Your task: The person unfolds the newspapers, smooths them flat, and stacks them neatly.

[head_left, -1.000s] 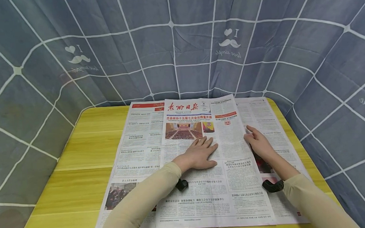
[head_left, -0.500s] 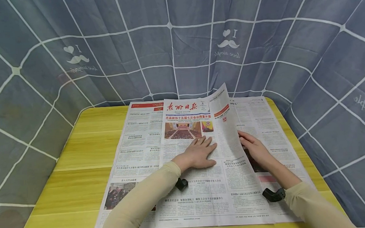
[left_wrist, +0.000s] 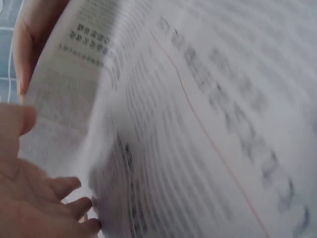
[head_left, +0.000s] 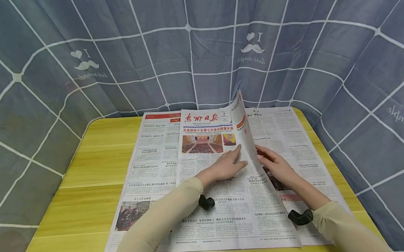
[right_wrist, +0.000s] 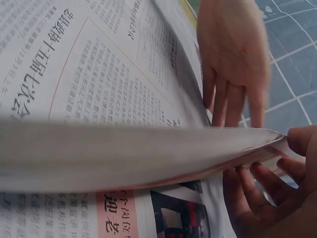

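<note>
A newspaper (head_left: pixel 205 194) with a red title and a photo of a hall lies over a wider spread of newsprint. Its right side is lifted and curls up and to the left, with the top corner standing highest. My right hand (head_left: pixel 279 169) pinches the raised right edge; in the right wrist view the thumb is on one side of the paper and the fingers (right_wrist: pixel 265 183) are beneath. Over the middle of the front page, my left hand (head_left: pixel 226 166) has its fingers straight and pointing toward the rising sheet. In the left wrist view its fingertips are close beside the curved paper.
The lower newspaper sheets (head_left: pixel 140 171) extend out on both sides of the front page. All of it rests on a yellow wood-grain table (head_left: pixel 72 209). A grey curtain (head_left: pixel 170 51) with white grid lines surrounds the table's back and sides.
The right hand has taken the newspaper's right edge and moved it up and left, so the page now curls higher. The left hand, earlier spread flat, has shifted slightly right with fingers drawn together.
</note>
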`<state>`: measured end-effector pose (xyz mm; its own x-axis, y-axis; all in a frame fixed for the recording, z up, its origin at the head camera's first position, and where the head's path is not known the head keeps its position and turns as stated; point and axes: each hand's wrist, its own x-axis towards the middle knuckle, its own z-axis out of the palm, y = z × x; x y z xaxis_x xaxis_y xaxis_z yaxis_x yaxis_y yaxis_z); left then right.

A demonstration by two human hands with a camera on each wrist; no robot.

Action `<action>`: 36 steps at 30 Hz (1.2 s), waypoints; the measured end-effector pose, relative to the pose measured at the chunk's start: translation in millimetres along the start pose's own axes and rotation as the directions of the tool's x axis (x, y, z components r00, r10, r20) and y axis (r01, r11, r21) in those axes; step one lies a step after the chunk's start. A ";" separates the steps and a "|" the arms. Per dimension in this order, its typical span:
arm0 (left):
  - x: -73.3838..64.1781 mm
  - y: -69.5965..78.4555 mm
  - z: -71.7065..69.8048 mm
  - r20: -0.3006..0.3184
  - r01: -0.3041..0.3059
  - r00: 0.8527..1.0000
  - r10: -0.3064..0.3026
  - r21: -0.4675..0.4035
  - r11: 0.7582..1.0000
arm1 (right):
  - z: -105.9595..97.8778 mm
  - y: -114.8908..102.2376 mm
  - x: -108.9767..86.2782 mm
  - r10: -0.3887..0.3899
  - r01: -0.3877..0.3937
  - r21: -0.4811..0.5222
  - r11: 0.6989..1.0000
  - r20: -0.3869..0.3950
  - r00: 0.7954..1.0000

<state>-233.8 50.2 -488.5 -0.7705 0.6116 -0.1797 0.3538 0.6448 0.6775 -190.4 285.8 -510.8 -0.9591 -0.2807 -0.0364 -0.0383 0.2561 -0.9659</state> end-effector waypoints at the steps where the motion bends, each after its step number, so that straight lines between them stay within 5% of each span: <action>1: 0.9 2.3 1.2 -0.019 0.004 1.000 -0.005 -0.050 0.999 | 0.7 -0.4 0.0 -0.001 0.001 -0.013 1.000 -0.008 1.000; 6: 6.3 13.1 7.6 -0.097 0.027 0.994 -0.051 -0.239 0.971 | 5.2 -2.5 1.5 -0.018 0.017 -0.045 0.999 -0.030 0.999; 12: 12.4 18.0 15.7 -0.179 0.040 0.979 -0.099 -0.310 0.950 | 10.9 -3.9 3.9 -0.031 0.030 -0.034 0.999 -0.029 0.999; 20: 13.3 16.0 19.3 -0.199 -0.005 0.978 -0.058 -0.300 0.954 | 15.2 -3.3 5.6 -0.027 0.025 -0.040 0.999 -0.045 0.999; 36: 13.7 14.1 25.3 -0.233 0.010 0.971 -0.058 -0.202 0.979 | 15.2 -0.2 4.0 -0.027 0.026 -0.019 0.999 -0.058 0.998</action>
<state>-225.9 79.3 -499.4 -0.8922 0.4491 -0.0474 0.2314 0.5449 0.8059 -189.9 270.6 -514.6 -0.9723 -0.2336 0.0051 -0.0689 0.2657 -0.9616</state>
